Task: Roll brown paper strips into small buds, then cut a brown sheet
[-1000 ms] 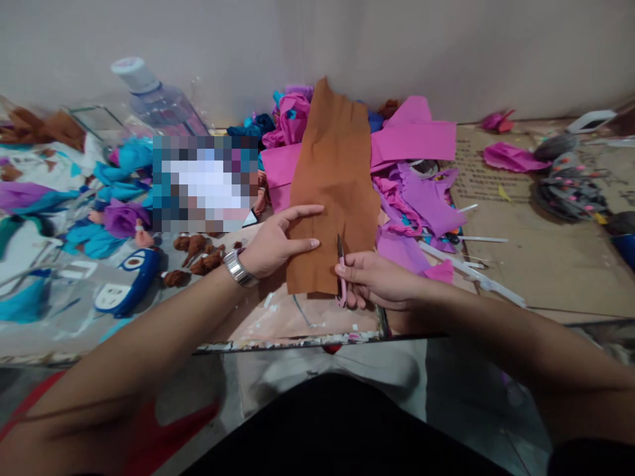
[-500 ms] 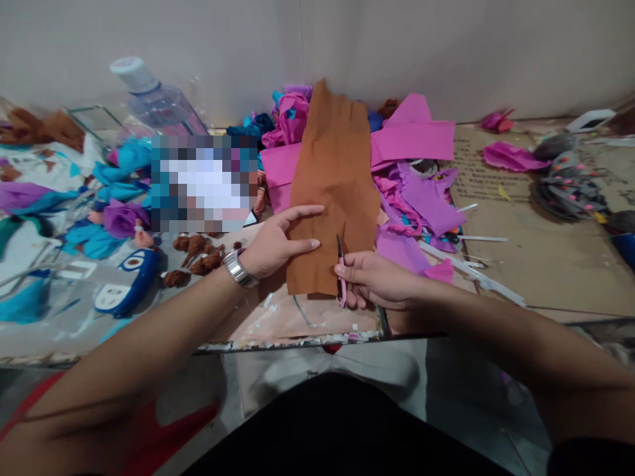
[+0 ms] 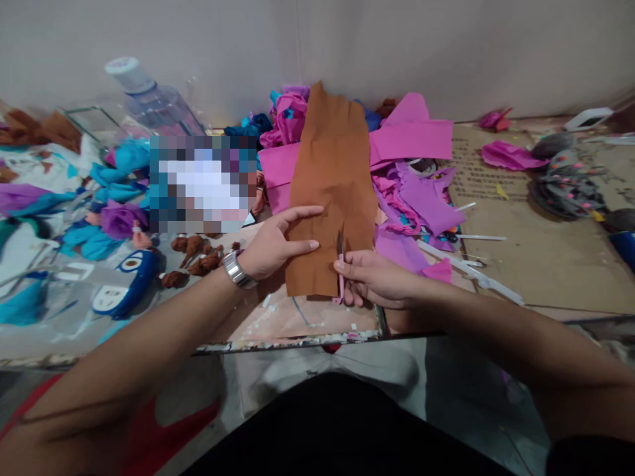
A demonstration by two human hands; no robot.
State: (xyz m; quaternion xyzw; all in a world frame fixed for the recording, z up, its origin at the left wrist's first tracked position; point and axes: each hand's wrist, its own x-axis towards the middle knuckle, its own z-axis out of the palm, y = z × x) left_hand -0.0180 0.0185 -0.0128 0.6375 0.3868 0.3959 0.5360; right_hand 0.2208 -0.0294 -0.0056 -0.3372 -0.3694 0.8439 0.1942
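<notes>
A long sheet of brown crepe paper (image 3: 332, 165) lies lengthwise on the table in front of me. My left hand (image 3: 275, 243) rests flat on its near left part, fingers stretched out, a metal watch on the wrist. My right hand (image 3: 371, 279) is closed round small pink-handled scissors (image 3: 340, 266), whose blades stand in a cut running up from the paper's near edge.
Pink and purple paper pieces (image 3: 417, 172) lie to the right of the brown sheet, blue and purple scraps (image 3: 114, 198) to the left. A plastic bottle (image 3: 149, 99) stands at the back left. Cardboard (image 3: 520, 225) and a dark bundle (image 3: 565, 185) lie at right.
The scissors' blades have edged slightly farther up into the brown paper. Both hands otherwise stay where they were.
</notes>
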